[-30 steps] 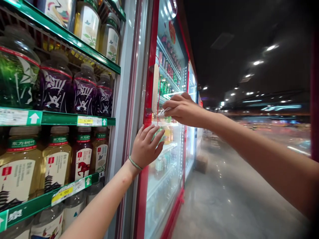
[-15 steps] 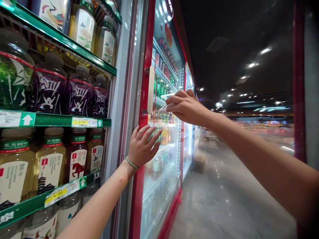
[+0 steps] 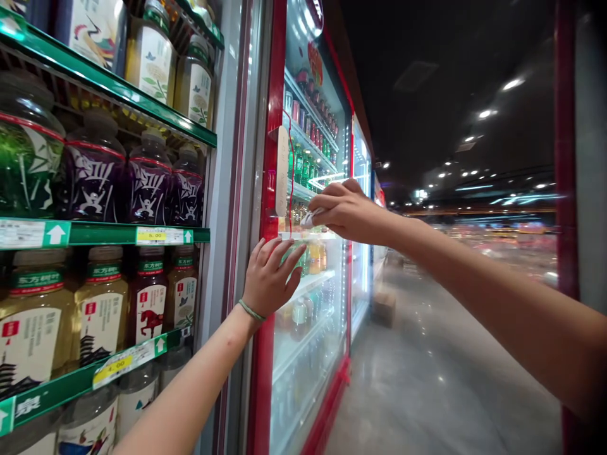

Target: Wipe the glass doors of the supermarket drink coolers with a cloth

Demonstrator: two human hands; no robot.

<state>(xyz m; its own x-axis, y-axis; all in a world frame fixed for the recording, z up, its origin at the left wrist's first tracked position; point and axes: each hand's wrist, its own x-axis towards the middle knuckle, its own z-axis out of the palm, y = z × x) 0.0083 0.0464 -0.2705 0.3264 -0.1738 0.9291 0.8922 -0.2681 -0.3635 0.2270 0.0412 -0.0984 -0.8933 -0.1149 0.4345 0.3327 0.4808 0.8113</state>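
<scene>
My left hand (image 3: 270, 278), a green band at its wrist, rests with fingers spread against the red frame (image 3: 260, 385) of a glass-door drinks cooler. Just above its fingertips is the cooler's pale upright door handle (image 3: 281, 170), with a thin red cord (image 3: 291, 189) hanging beside it. My right hand (image 3: 353, 212) is closed in a pinch around a small crumpled white cloth (image 3: 309, 218), perhaps a tissue. It is held up to the right of the handle, in front of the glass door (image 3: 303, 354); whether the cloth touches the glass I cannot tell.
On the left, an open cooler has green-edged shelves (image 3: 123, 235) with purple drink bottles (image 3: 92, 177) and tea bottles (image 3: 100, 309). More lit coolers (image 3: 361, 253) stand farther along. A brown box (image 3: 384, 308) sits on the shiny grey floor (image 3: 408, 379). A dark red upright (image 3: 566, 189) is at right.
My right hand has shifted slightly left and down with the cloth, and more of the cloth shows. The left hand keeps its place on the frame. The view has moved a little.
</scene>
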